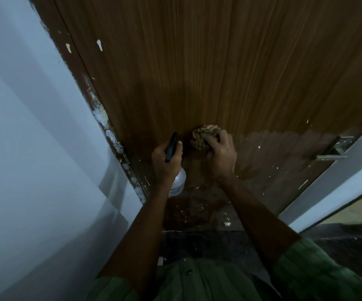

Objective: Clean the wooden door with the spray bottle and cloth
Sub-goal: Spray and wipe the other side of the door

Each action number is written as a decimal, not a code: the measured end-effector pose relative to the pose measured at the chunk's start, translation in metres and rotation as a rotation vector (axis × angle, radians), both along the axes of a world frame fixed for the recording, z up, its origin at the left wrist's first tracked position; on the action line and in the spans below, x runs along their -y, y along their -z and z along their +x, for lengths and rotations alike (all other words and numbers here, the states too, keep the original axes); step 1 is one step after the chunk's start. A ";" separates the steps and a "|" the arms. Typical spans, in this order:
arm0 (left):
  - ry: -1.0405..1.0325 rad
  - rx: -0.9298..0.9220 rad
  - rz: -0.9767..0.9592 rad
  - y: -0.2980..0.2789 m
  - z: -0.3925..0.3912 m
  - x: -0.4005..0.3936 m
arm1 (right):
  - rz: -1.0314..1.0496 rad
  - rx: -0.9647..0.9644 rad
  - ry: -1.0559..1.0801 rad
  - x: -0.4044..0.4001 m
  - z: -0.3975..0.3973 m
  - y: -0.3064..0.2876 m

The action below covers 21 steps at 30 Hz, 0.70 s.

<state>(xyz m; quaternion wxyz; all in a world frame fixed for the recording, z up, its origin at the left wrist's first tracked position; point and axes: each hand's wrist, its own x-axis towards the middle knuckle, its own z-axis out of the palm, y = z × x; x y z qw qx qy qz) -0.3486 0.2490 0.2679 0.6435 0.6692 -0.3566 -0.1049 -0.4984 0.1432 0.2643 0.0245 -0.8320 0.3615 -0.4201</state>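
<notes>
The brown wooden door (208, 61) fills the upper view, its lower part dark and flecked with white paint spots. My left hand (165, 164) grips a spray bottle (179, 181) with a clear body and a black spray head that points up at the door. Just to its right, my right hand (220, 155) holds a crumpled checked cloth (204, 135) and presses it against the door's lower part. Both arms reach forward from green sleeves.
A pale wall (34, 148) runs along the left, next to the paint-stained door frame (110, 131). A metal latch (336, 151) sits at the door's right edge beside a white frame (338, 177). Dark floor (208, 244) lies below the door.
</notes>
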 end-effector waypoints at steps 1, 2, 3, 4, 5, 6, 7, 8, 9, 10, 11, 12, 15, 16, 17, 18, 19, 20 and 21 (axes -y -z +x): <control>0.013 0.005 -0.003 -0.001 -0.001 0.002 | -0.031 -0.020 -0.008 0.006 -0.005 0.002; 0.019 0.007 -0.006 0.000 -0.002 0.002 | -0.058 -0.084 -0.042 0.011 -0.009 0.011; 0.025 0.010 -0.003 0.000 -0.004 0.005 | -0.070 -0.182 -0.069 0.016 -0.015 0.022; 0.025 0.008 -0.004 0.001 -0.006 0.006 | -0.052 -0.292 -0.091 0.019 -0.018 0.036; 0.033 0.017 -0.011 0.000 -0.008 0.008 | -0.020 -0.376 -0.095 0.022 -0.021 0.048; 0.043 0.034 -0.019 -0.001 -0.011 0.011 | 0.019 -0.427 -0.090 0.024 -0.025 0.056; 0.052 0.047 -0.019 -0.002 -0.016 0.014 | 0.056 -0.444 -0.084 0.025 -0.027 0.057; 0.061 0.052 -0.017 -0.003 -0.020 0.018 | 0.088 -0.436 -0.084 0.026 -0.029 0.055; 0.071 0.055 -0.012 -0.003 -0.024 0.021 | 0.105 -0.406 -0.095 0.026 -0.029 0.050; 0.091 0.055 -0.007 -0.001 -0.028 0.023 | 0.101 -0.355 -0.091 0.024 -0.032 0.043; 0.106 0.065 0.000 0.002 -0.030 0.026 | 0.073 -0.277 -0.070 0.024 -0.033 0.033; 0.119 0.080 0.009 0.004 -0.032 0.030 | 0.037 -0.182 -0.038 0.026 -0.034 0.021; 0.114 0.146 0.079 0.009 -0.037 0.040 | -0.030 0.021 0.005 0.038 -0.043 -0.002; 0.106 0.162 0.101 0.010 -0.040 0.043 | -0.016 -0.002 -0.030 0.040 -0.047 0.001; 0.098 0.164 0.108 0.009 -0.046 0.045 | 0.036 -0.061 -0.060 0.042 -0.053 0.012; 0.089 0.162 0.103 0.009 -0.054 0.045 | 0.140 -0.122 -0.082 0.043 -0.061 0.025; 0.073 0.173 0.098 0.006 -0.061 0.044 | 0.247 -0.206 -0.085 0.044 -0.069 0.042; 0.067 0.199 0.108 0.003 -0.068 0.043 | 0.310 -0.274 -0.049 0.045 -0.077 0.051; 0.075 0.214 0.127 0.001 -0.075 0.045 | 0.319 -0.314 0.008 0.050 -0.083 0.056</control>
